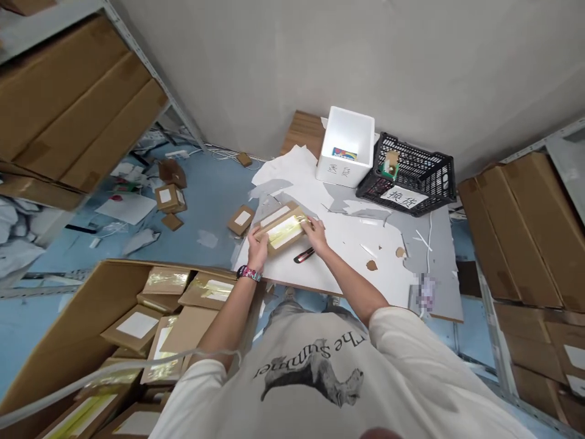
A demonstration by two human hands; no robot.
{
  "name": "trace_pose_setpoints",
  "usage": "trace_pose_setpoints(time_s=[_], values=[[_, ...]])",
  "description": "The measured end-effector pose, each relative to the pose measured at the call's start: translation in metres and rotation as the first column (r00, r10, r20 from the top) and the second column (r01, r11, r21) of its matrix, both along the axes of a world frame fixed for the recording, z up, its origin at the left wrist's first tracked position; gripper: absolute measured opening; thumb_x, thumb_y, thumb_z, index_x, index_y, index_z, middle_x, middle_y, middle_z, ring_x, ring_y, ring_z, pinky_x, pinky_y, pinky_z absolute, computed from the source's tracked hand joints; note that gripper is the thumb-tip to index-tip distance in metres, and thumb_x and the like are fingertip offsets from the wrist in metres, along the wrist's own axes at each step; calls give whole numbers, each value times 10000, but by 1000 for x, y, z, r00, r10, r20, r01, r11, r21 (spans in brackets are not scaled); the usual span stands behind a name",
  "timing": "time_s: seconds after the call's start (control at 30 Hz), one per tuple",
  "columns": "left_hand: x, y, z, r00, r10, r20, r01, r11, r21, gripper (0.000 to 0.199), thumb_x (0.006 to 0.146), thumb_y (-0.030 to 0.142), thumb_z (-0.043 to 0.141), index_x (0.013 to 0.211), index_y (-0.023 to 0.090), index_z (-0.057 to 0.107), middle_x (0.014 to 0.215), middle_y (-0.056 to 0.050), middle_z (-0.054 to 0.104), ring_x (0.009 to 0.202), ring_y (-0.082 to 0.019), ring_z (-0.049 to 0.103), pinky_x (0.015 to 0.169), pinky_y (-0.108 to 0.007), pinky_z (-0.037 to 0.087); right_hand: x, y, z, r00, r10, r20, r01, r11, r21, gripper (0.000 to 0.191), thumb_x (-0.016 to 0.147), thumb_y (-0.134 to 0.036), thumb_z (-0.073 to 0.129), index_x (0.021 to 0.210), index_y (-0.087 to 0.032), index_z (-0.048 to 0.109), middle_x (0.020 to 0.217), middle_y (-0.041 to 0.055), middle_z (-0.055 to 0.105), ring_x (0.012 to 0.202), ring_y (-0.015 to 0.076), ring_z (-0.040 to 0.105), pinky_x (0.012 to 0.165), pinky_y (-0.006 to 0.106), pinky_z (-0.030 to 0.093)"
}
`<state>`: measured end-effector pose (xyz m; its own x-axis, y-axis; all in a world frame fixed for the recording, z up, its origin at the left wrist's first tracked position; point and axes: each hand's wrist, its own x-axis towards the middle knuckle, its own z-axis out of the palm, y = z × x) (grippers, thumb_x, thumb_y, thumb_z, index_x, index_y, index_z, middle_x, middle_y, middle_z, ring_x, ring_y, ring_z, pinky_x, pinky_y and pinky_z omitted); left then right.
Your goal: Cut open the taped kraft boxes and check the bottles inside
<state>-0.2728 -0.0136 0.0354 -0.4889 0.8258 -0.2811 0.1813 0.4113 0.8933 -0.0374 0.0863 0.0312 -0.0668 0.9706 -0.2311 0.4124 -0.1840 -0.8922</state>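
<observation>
Our left hand point(258, 247) and right hand point(315, 235) hold a taped cardboard mailer point(284, 230) from either end, the fingers clamped on it, over the white surface point(347, 262). A red-and-black utility knife point(304, 256) lies just beside our right hand, and a small cardboard box point(241, 219) sits near our left. Farther back on the surface stand a white bin point(345, 146) and a black plastic crate point(406, 174).

Matt cardboard box point(276, 245) with glossy tape point(286, 230)
</observation>
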Motion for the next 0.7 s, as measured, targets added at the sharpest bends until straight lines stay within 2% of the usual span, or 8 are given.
trace_pose_setpoints(time_s=[0.1,0.17,0.27,0.33,0.4,0.5,0.6,0.7], values=[[70,10,28,985,-161,-56,159,987,-36,655,1034,503,707,1645,332,543,1348,-77,789,1195,-321,758,1056,-436,588,103,-34,7,994,-110,-10,110,992,61,655,1049,-633,606,1582,-267,712,1279,97,601,1247,272,679,1127,371,575],[124,21,39,951,-297,-86,291,953,-83,680,998,489,753,1637,343,572,1331,-73,806,1173,-357,767,1036,-453,573,171,-56,10,979,-198,45,194,978,76,644,1035,-628,612,1543,-256,749,1196,88,614,1161,274,689,1070,377,588],[202,35,42,881,-461,-105,438,880,-184,706,973,482,765,1635,315,590,1329,-98,819,1169,-392,776,1022,-459,559,256,-86,13,944,-286,162,278,958,71,602,1017,-618,621,1453,-246,807,1083,69,635,1058,278,693,1014,387,588],[246,42,37,833,-537,-132,503,836,-220,744,973,492,751,1662,278,570,1334,-123,822,1196,-406,774,1033,-457,552,298,-102,12,923,-315,223,310,949,59,571,1015,-610,619,1396,-240,831,1043,68,650,1016,279,693,978,384,585],[279,46,30,791,-586,-175,546,805,-231,797,974,502,738,1699,242,532,1345,-144,821,1239,-416,766,1055,-456,545,328,-113,10,916,-317,244,318,947,36,560,1021,-608,607,1356,-223,836,1038,75,670,977,270,691,947,374,585],[308,50,20,761,-610,-222,556,789,-261,831,963,513,738,1706,208,529,1390,-170,807,1301,-436,746,1096,-471,535,352,-123,3,931,-291,221,305,952,-32,545,1030,-619,602,1298,-203,830,1013,71,695,905,245,688,894,351,587],[314,51,7,780,-592,-202,524,795,-304,786,941,541,757,1643,218,613,1415,-179,800,1337,-451,733,1137,-498,526,356,-128,-6,947,-255,194,281,952,-120,462,1014,-600,636,1175,-212,828,932,48,701,851,235,690,829,326,583],[308,50,-5,810,-574,-118,509,788,-345,669,932,606,757,1514,278,724,1298,-143,847,1304,-421,759,1132,-483,532,351,-130,-13,943,-232,238,273,949,-160,341,978,-533,648,1018,-232,803,905,39,712,886,236,691,855,318,578]])
